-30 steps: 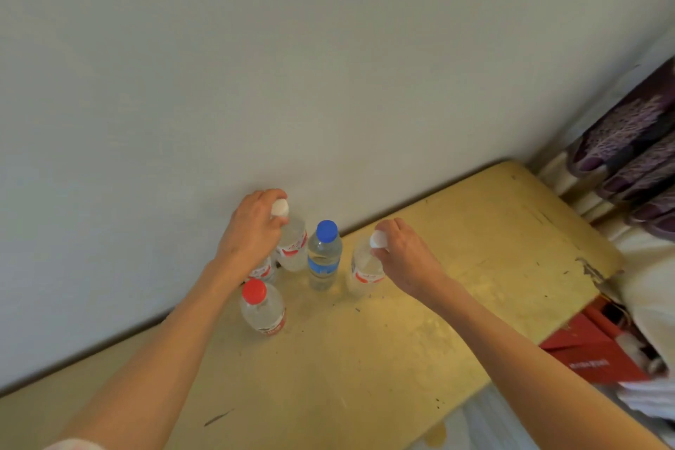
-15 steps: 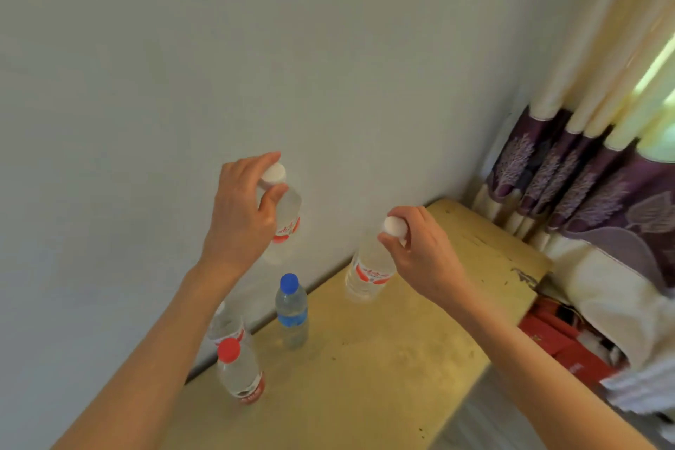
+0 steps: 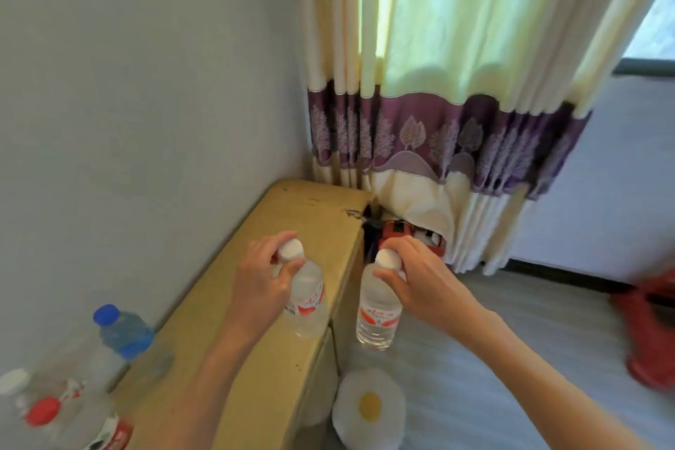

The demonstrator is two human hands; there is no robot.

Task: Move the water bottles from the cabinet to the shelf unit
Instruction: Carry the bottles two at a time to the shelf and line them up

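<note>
We see both hands' fingers clamped on bottle caps: left hand (image 3: 261, 281) above the yellow cabinet (image 3: 255, 358), right hand (image 3: 420, 281) above grey floor (image 3: 493, 376); curtain (image 3: 438, 84) beyond the fingers.

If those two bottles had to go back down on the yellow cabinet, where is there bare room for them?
The cabinet top is bare from below the left hand to the far end by the curtain. It is crowded at the near left by the wall, where the blue-capped bottle, red-capped bottle and white-capped bottle stand.
</note>
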